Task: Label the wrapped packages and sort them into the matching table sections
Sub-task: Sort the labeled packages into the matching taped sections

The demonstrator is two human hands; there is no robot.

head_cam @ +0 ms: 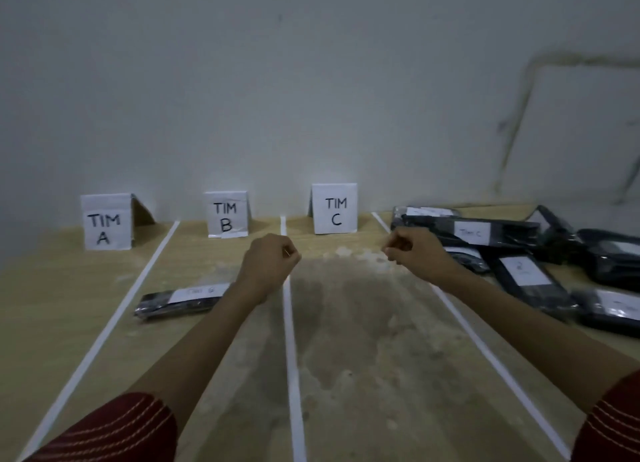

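From the head view, a tan wooden worktop (pixel 62 288) runs back to a grey wall (pixel 311 80). Three white tape strips split it into lanes: left strip (pixel 104 337), middle strip (pixel 290 340), right strip (pixel 485 347). At the far edge stand three folded white paper signs, hand-lettered "TIM A" (pixel 105 224), "TIM B" (pixel 227 215) and "TIM C" (pixel 335 210).

One flat black plastic-wrapped package with a white label (pixel 173 302) lies in the lane in front of the "TIM B" sign, just right of the left strip. Its right end is hidden behind the left forearm.

A loose pile of similar black wrapped packages (pixel 526 271) sits to the right of the right strip, several overlapping. The far one (pixel 471 231) bears a label reading "Tim C"; the other labels are too blurred to read.

Both arms reach forward in dark red stitched sleeves (pixel 114 427). The left hand (pixel 270 260) hovers over the middle strip with its fingers curled into a fist, nothing visible in it. The right hand (pixel 412 250) is likewise curled with no visible contents, above the "TIM C" lane beside the pile.
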